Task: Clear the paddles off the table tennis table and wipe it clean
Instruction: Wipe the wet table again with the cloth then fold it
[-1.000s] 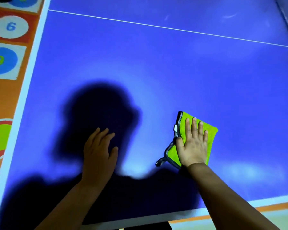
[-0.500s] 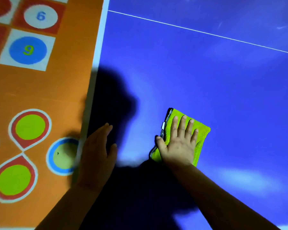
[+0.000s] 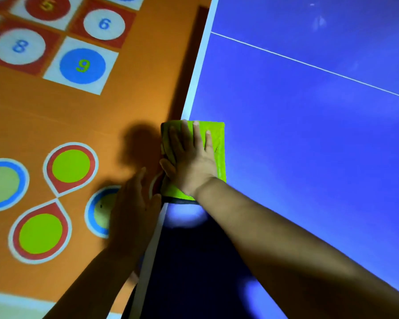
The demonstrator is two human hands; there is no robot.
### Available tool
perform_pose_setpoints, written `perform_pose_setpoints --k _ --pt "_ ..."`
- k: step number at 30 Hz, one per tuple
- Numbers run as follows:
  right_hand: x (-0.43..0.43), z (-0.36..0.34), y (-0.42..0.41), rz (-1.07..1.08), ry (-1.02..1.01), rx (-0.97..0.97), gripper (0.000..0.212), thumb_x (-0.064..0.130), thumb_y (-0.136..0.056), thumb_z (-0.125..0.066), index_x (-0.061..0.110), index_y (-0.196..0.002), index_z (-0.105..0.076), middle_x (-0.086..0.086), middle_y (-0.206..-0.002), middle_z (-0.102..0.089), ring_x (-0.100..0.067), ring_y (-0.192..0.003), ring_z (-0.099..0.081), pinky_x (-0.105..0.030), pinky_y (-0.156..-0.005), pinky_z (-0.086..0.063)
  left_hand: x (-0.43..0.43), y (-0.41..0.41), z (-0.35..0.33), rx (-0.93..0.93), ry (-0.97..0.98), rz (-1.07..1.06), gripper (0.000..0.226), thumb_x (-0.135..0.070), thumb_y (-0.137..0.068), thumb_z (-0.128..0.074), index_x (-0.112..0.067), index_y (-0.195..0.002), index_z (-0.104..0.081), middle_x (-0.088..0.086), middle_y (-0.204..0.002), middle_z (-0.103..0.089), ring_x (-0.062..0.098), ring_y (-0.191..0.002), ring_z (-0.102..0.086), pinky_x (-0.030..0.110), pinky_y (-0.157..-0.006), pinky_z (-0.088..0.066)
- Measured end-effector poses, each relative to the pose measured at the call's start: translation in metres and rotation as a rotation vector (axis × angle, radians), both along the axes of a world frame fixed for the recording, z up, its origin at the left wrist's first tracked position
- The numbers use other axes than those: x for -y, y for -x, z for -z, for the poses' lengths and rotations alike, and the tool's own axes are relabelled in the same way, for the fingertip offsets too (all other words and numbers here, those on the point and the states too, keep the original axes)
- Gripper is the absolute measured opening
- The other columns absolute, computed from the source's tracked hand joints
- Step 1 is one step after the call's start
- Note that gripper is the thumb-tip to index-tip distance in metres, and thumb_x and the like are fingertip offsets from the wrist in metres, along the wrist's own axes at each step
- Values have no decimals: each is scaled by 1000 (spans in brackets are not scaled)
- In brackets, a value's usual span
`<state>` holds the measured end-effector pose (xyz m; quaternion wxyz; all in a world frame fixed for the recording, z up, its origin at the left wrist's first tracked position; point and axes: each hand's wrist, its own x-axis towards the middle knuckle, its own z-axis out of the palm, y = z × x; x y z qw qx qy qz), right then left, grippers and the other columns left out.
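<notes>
A green cloth point(image 3: 217, 143) is pressed flat on the blue table point(image 3: 309, 134) by the right hand point(image 3: 189, 162), with fingers straight and spread and nothing gripped. The cloth is laid at the table's white left edge, with its left part overhanging. The left hand point(image 3: 131, 212) is held open just beside that edge, blurred, over the orange floor mat point(image 3: 78, 111) with numbered circles. Nothing is held in it.

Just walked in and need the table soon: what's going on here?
A person is wiping the blue table tennis table with a folded lime-green cloth. Their right hand presses flat on it at the table's white side edge, the cloth partly overhanging. The left hand, blurred, hovers open just off that edge, above the orange floor mat with numbered circles. No paddles are in view.
</notes>
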<state>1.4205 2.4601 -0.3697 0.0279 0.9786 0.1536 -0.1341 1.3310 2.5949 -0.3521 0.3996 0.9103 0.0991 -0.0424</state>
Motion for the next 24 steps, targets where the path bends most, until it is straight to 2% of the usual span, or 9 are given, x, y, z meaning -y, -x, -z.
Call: perform_pose_setpoints --k 3,6,8,11,14,17,20,24 --pt "8 6 -11 -98 -6 29 64 53 -97 -19 25 -155 -9 -6 -162 -8 -37 -148 0 -56 -116 -3 11 -6 -2 10 -41 15 60 -7 -80 -67 -7 -136 -44 12 -130 -53 29 -119 -48 38 -97 -37" --pt "22 10 -11 -42 -159 -5 69 54 -90 -14 28 -154 -15 -2 -162 -10 -26 -149 -2 -47 -118 -2 28 -8 -6 26 -55 3 61 -10 -83 -65 -10 -139 -39 10 -132 -52 28 -120 -47 40 -97 -40" --pt "45 12 -8 8 -226 -3 71 56 -88 -15 29 -154 -14 1 -162 -8 -22 -150 0 -44 -119 1 45 -9 -12 25 -37 -23 60 -12 -86 -61 -13 -140 -36 7 -133 -51 25 -122 -46 34 -95 -36" --pt "97 13 -2 81 -233 39 76 58 -84 -15 27 -153 -21 -2 -161 -15 -25 -149 -6 -46 -118 -3 71 -10 -15 13 -81 1 57 -14 -89 -58 -12 -141 -35 8 -136 -49 26 -125 -43 33 -97 -33" --pt "162 16 11 157 -192 76 76 60 -84 -17 28 -152 -26 -3 -160 -21 -29 -149 -11 -48 -118 -7 106 -10 -8 -1 -160 43 56 -20 -87 -57 -5 -138 -39 16 -135 -49 34 -123 -45 41 -101 -34" --pt "229 13 24 269 -213 108 74 62 -84 -22 31 -152 -24 1 -161 -16 -26 -149 -6 -43 -118 1 161 -14 -5 -5 -156 98 68 -27 -78 -50 -1 -139 -36 19 -135 -48 35 -122 -47 47 -103 -36" --pt "294 13 37 367 -178 106 75 64 -84 -18 34 -153 -16 3 -163 -6 -22 -150 2 -39 -117 12 225 -16 0 52 -122 192 68 -23 -76 -53 2 -137 -38 22 -128 -52 37 -115 -52 51 -97 -42" --pt "371 14 50 501 -152 123 78 65 -82 -15 33 -154 -13 2 -162 -7 -22 -150 2 -39 -118 11 302 -17 5 90 -105 351 65 -22 -76 -54 4 -134 -41 24 -125 -54 40 -114 -53 49 -97 -40"
